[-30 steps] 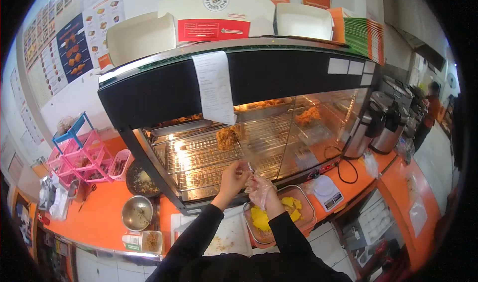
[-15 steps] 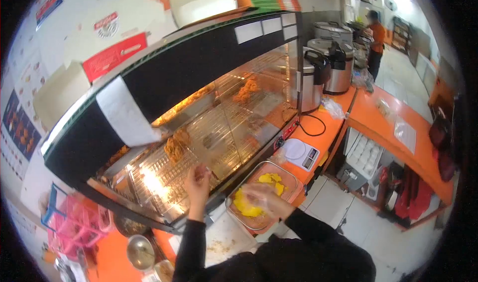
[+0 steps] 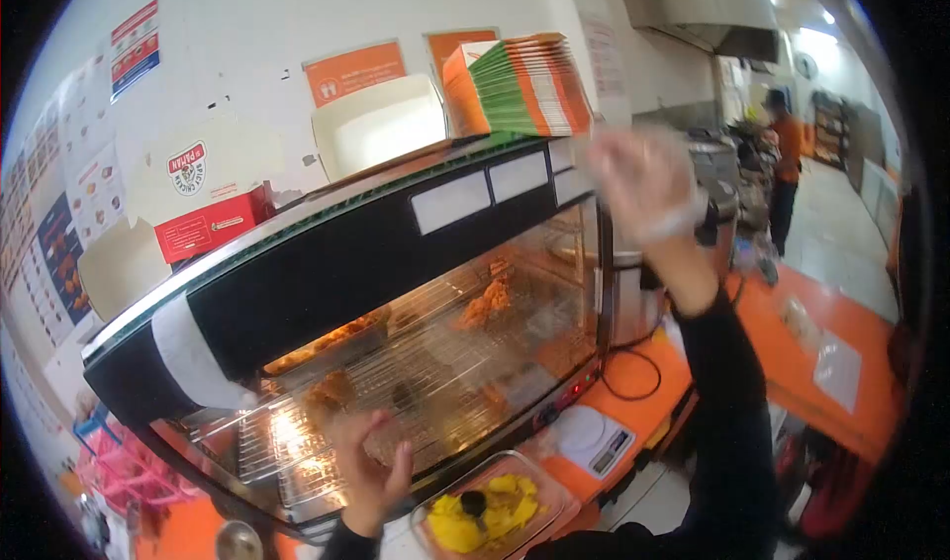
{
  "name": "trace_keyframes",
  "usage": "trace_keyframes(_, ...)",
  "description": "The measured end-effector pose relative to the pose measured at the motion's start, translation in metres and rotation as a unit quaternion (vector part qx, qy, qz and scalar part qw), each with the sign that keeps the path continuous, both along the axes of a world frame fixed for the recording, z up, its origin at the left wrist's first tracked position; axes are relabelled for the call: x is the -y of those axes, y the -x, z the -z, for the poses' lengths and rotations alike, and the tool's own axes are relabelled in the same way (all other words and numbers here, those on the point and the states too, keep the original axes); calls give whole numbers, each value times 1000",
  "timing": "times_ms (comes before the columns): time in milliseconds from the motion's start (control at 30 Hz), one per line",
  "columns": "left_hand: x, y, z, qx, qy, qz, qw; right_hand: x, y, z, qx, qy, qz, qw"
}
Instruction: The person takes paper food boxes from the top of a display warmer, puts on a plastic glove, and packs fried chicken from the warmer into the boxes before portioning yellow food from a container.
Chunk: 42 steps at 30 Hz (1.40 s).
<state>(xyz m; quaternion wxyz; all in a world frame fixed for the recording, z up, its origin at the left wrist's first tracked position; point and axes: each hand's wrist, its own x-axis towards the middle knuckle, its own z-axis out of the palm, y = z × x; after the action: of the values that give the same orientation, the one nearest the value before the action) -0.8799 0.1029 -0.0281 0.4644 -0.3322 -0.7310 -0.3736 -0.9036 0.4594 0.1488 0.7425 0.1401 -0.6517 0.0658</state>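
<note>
My left hand [image 3: 371, 466] is bare, thumb and fingers apart, in front of the glass of the heated display case [image 3: 366, 263]. My right hand [image 3: 643, 179], in a clear plastic glove, is raised beside the case's top right corner, near the stack of folded cartons [image 3: 520, 85]. Motion blurs its fingers, so their grip is unclear. Fried pieces [image 3: 487, 303] lie on the wire racks inside the case. Below, a metal tray [image 3: 566, 509] holds yellow food [image 3: 510, 501] with a dark round object [image 3: 474, 503] on it.
Right of the tray sits a white scale [image 3: 594, 439], with a black cable [image 3: 633, 374] behind it. Metal cookers [image 3: 633, 303] stand beyond the case. Pink baskets [image 3: 139, 471] are at left. A person [image 3: 785, 164] in orange stands far back right.
My right hand has risen from the tray of yellow food to the case's top corner. My left hand has separated from it and its fingers have spread. The view has swung right.
</note>
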Motion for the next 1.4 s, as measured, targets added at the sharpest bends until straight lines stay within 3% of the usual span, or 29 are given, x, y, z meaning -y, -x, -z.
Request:
trace_keyframes(33,-24,3,-30,-34,28,10,999,-21,27,-34,17,0,-35,999)
trace_keyframes(67,-47,6,-62,-63,60,21,996,-38,42,-67,-33,-106,134,985)
trace_keyframes(100,-71,11,-94,-88,88,33,992,-50,48,-96,-83,-207,299,928)
trace_keyframes(167,-118,26,-150,-128,130,47,982,-48,53,-139,112,-137,278,944)
trace_keyframes(267,-170,52,-215,-217,184,-13,959,-64,95,-167,278,-49,87,955)
trace_keyframes(367,-202,76,-256,-187,197,-56,961,-79,113,-182,367,-47,-180,912)
trace_keyframes(433,-217,107,-274,-223,197,-74,952,-84,123,-188,300,-91,-184,932)
trace_keyframes(467,-223,121,-281,-211,193,-84,954,-87,128,-191,265,-111,-185,940)
trace_keyframes(633,-242,151,-300,-172,188,-90,963,-100,144,-211,309,-126,-176,926)
trace_keyframes(767,-247,145,-303,33,285,-71,955,-83,144,-203,231,-60,-105,965)
trace_keyframes(833,-249,145,-304,70,287,-71,953,-91,149,-195,227,-127,-116,958)
trace_keyframes(1067,-256,155,-296,19,296,-94,950,-101,186,-184,247,-212,4,946)
trace_keyframes(1167,-258,156,-293,20,305,-106,946,-94,175,-179,206,-192,6,960)
trace_keyframes(1267,-261,153,-292,32,303,-106,946,-94,187,-172,208,-117,-96,966)
trace_keyframes(1367,-262,165,-293,55,268,-80,959,-107,210,-176,251,-181,-219,925)
trace_keyframes(1400,-262,170,-296,79,244,-56,965,-111,229,-174,280,-143,-280,907)
